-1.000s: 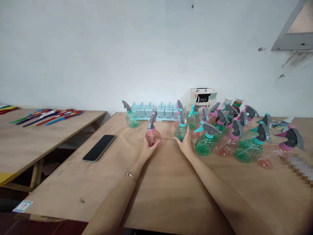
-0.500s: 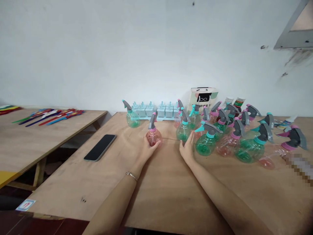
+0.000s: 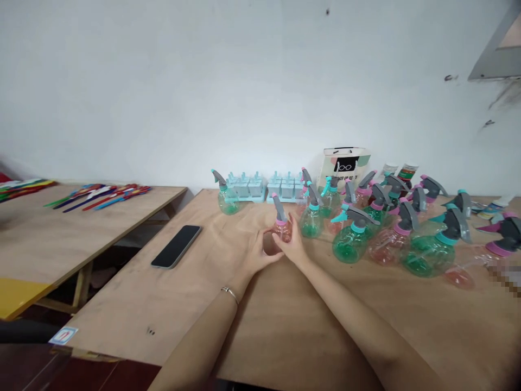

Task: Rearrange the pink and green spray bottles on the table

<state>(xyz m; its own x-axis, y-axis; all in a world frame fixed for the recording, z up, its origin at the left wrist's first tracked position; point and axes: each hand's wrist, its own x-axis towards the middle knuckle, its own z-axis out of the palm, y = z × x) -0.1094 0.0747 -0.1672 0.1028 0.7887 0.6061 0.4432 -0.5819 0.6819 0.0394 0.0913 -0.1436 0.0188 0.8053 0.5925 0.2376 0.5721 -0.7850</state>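
Both my hands are cupped round a small pink spray bottle [image 3: 280, 227] with a grey trigger and pink collar, standing upright on the plywood table [image 3: 260, 315]. My left hand [image 3: 256, 253] grips its left side and my right hand [image 3: 292, 244] wraps its right side. Just to the right stands a green spray bottle [image 3: 311, 220] with a teal collar. Behind and to the left, a lone green spray bottle [image 3: 225, 196] stands apart.
Several more green and pink spray bottles [image 3: 391, 233] crowd the table's right half. Light-blue ice-pop moulds [image 3: 264, 186] and a small printed box [image 3: 345, 165] line the wall. A black phone [image 3: 176, 246] lies at left. A second table [image 3: 61, 228] holds coloured utensils [image 3: 101, 196].
My right hand left the green bottle and moved left onto the pink bottle, which both hands now hold. The view shifted slightly right.
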